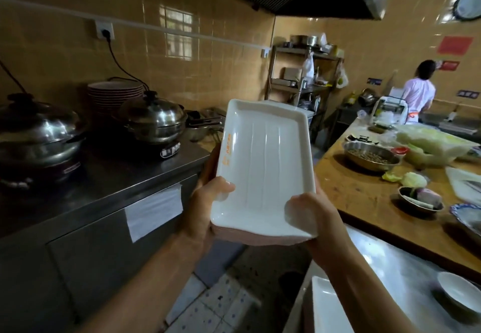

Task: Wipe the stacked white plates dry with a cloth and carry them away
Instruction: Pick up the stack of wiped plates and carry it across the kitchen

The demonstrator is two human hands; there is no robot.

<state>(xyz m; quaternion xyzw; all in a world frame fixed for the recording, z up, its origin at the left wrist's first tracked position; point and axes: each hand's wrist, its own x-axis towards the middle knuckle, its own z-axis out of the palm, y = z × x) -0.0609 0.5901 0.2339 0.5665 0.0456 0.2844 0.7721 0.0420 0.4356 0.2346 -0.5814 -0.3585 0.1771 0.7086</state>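
A stack of white rectangular plates [265, 166] is held in the air over the aisle, chest high, tilted up away from me. The top plate has ribs along its bottom and orange print near its left rim. My left hand [205, 202] grips the stack's near left corner, thumb on the rim and fingers underneath. At the near right corner my right hand [312, 215] grips the stack, thumb lying over the rim. No cloth is visible.
A steel counter [125, 176] on the left carries two lidded pots [156, 121] and a pile of round plates [114, 93]. A wooden table [364, 194] on the right holds bowls and vegetables. Near right, a white tray [330, 309] and bowl [458, 296]. A person [419, 93] stands far right.
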